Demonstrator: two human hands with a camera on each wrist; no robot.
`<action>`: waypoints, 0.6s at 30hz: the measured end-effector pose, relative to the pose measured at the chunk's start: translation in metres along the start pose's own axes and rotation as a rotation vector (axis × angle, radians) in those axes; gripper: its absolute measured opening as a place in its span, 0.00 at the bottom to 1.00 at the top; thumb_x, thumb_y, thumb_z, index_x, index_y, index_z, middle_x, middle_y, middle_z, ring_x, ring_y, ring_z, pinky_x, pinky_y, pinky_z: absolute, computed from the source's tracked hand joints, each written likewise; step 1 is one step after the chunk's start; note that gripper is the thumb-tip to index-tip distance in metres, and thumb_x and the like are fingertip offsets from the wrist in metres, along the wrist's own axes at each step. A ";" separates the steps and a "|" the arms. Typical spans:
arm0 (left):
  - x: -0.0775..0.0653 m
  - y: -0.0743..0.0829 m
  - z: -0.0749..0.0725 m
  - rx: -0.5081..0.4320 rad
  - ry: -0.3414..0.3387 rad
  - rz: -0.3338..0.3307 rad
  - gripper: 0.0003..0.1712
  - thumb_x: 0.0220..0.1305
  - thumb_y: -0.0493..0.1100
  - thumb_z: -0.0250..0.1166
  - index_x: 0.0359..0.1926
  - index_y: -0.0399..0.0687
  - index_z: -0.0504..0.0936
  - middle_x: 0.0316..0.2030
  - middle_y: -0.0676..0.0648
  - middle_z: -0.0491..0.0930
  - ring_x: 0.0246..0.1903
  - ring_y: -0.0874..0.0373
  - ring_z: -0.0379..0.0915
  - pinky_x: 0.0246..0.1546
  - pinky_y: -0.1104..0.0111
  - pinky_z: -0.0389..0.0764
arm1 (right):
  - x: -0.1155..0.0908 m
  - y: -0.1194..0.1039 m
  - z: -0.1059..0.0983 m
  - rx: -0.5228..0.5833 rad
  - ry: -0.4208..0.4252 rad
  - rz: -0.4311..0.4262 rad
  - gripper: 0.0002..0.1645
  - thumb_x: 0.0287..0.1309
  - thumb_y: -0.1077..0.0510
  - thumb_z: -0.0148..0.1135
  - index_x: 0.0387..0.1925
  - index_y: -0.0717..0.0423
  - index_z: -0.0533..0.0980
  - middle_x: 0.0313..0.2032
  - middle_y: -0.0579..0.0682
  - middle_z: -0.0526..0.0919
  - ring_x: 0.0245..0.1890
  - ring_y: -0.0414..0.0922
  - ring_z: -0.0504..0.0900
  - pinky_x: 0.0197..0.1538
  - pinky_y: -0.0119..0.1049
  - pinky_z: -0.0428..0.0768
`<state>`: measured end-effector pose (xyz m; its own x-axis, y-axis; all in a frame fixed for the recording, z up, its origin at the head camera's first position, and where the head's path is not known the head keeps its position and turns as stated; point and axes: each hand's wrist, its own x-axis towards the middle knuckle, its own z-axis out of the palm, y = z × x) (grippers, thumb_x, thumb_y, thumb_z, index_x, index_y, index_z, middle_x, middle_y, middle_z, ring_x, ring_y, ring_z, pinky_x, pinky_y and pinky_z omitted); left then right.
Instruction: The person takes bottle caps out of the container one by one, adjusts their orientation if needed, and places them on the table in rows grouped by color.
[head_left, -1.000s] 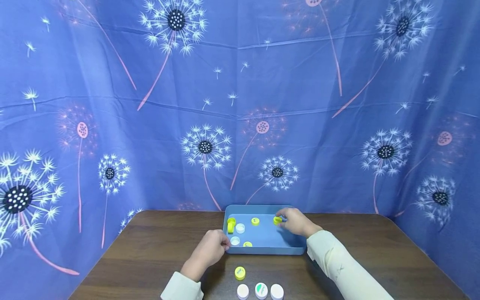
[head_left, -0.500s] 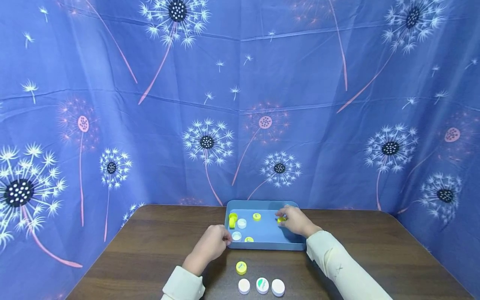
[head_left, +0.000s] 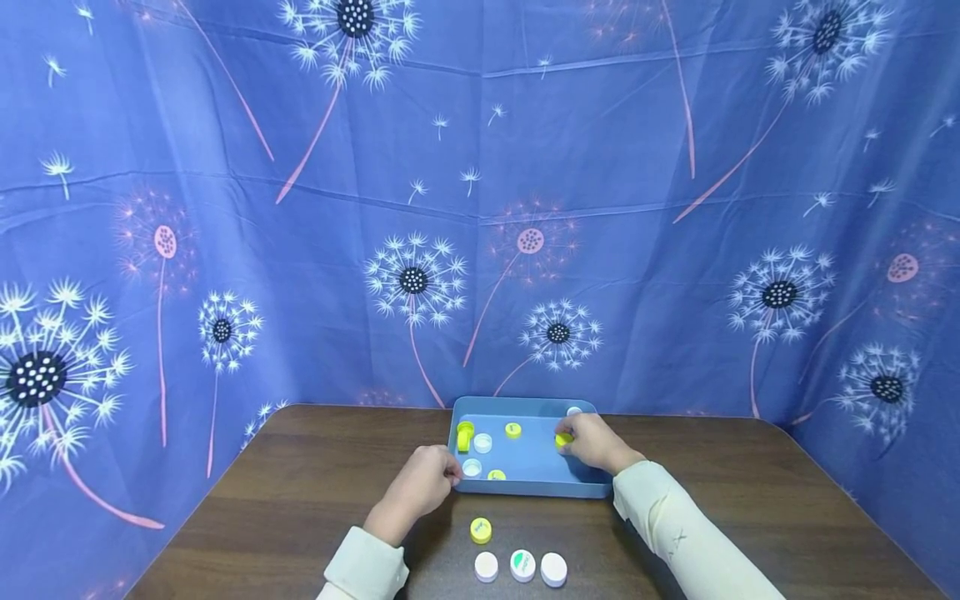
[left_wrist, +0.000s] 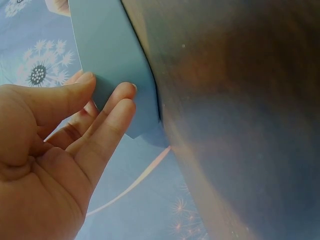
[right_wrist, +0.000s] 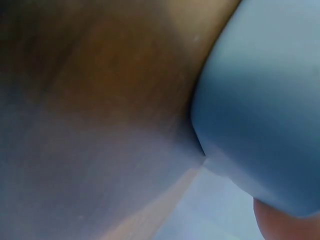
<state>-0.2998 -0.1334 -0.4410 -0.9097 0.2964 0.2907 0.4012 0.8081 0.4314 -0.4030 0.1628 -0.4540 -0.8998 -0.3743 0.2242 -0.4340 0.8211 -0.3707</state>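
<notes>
A blue curtain (head_left: 330,275) printed with dandelions hangs behind a dark wooden tabletop (head_left: 300,467), and at its far side sits a blue tray (head_left: 532,487). The left hand (head_left: 422,479) is at the tray's near left corner, its grip pinching the wall. The right hand (head_left: 596,442) reaches into the right part, its grip pinching a yellow cap (head_left: 562,442); whether that cap touches the tray floor, I cannot tell. Other yellow and white caps lie in the tray's left half, and four more caps wait nearer the person, one of them a green-and-white cap (head_left: 522,566).

The step in hand looks like handling caps one at a time while the tray is steadied; placing or picking up is unclear. Placing would call for spreading the right grip, lifting for clearing the wall.

The left wrist view shows thumb and fingers against the tray wall, a hold the head view mostly hides. The right wrist view shows the tray's outside and a sliver of skin; only the head view shows the caps.
</notes>
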 end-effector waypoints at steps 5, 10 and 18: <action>0.001 0.000 -0.002 0.001 0.015 0.011 0.08 0.50 0.30 0.65 0.23 0.47 0.85 0.23 0.58 0.75 0.26 0.66 0.71 0.30 0.71 0.76 | 0.000 -0.001 -0.002 0.001 0.007 -0.012 0.15 0.40 0.61 0.72 0.35 0.57 0.82 0.31 0.44 0.81 0.35 0.42 0.77 0.40 0.40 0.76; 0.001 0.000 -0.003 -0.009 0.011 0.010 0.08 0.50 0.30 0.65 0.23 0.46 0.85 0.24 0.57 0.76 0.27 0.66 0.70 0.30 0.71 0.76 | 0.000 0.000 -0.004 0.022 0.006 -0.023 0.13 0.40 0.61 0.72 0.34 0.56 0.81 0.29 0.44 0.80 0.33 0.41 0.76 0.39 0.40 0.76; -0.001 -0.001 0.002 -0.018 -0.002 -0.014 0.08 0.51 0.31 0.65 0.23 0.48 0.85 0.24 0.58 0.75 0.27 0.66 0.71 0.30 0.71 0.76 | -0.001 0.001 -0.002 0.138 0.035 0.055 0.13 0.43 0.59 0.71 0.35 0.53 0.80 0.32 0.44 0.79 0.34 0.42 0.77 0.38 0.39 0.77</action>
<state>-0.2999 -0.1339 -0.4432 -0.9156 0.2859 0.2826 0.3899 0.8030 0.4507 -0.4023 0.1647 -0.4528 -0.9211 -0.3134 0.2310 -0.3888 0.7722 -0.5026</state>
